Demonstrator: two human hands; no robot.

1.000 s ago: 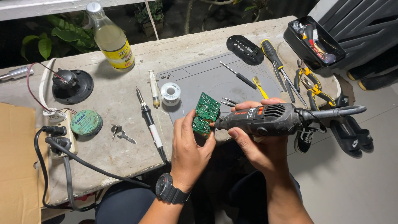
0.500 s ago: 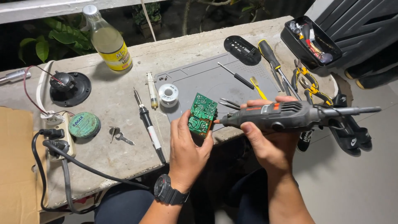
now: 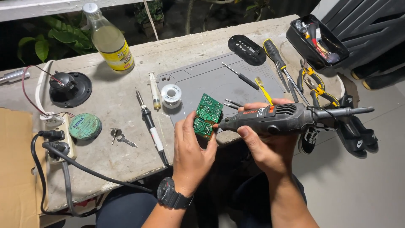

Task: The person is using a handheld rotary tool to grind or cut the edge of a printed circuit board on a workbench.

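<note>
My left hand (image 3: 192,154) holds a small green circuit board (image 3: 206,115) upright above the front edge of the concrete bench (image 3: 109,156). A black watch sits on that wrist. My right hand (image 3: 270,145) grips a grey rotary tool (image 3: 274,119) lying sideways, its tip touching the board's right edge. The tool's cord end points right, past the bench.
A grey work mat (image 3: 211,80) carries a solder spool (image 3: 171,94), screwdrivers (image 3: 240,76) and tweezers. A soldering iron (image 3: 149,124), a bottle (image 3: 109,38), a green tin (image 3: 85,126), a power strip (image 3: 57,139), pliers (image 3: 314,82) and a black parts tray (image 3: 316,42) lie around. Shoes (image 3: 354,131) are on the floor.
The view has shifted slightly. Both hands stay together at the bench edge, with the rotary tool's tip kept against the board.
</note>
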